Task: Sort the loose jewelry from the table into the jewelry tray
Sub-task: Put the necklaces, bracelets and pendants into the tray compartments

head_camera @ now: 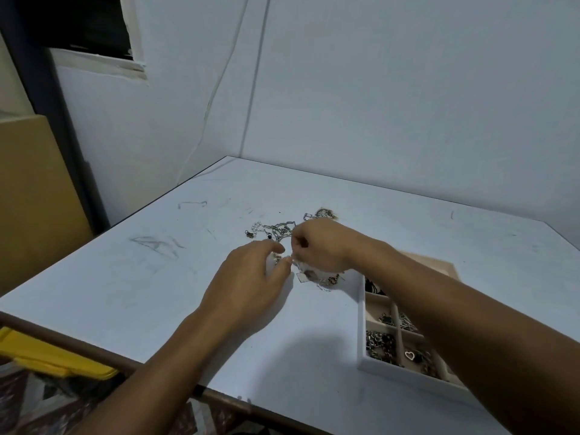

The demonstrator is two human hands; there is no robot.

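Note:
A tangle of loose jewelry (pixel 276 230), mostly silver chains, lies in the middle of the white table (pixel 157 277). More chain pieces (pixel 329 280) lie just under my right wrist. My left hand (pixel 248 284) hovers over the pile with thumb and fingers pinching a small piece near my right hand's fingertips. My right hand (pixel 317 243) has curled fingers that pinch a small piece of jewelry above the pile. The white jewelry tray (pixel 362 328) sits at the right, its beige compartments holding chains and a heart pendant (pixel 409 355); my right forearm hides much of it.
The table stands in a corner between two pale walls. A yellow plastic object (pixel 47 353) lies below the table's front left edge. A brown board (pixel 28 189) leans at the far left. Thin cords (pixel 219 73) hang down the wall.

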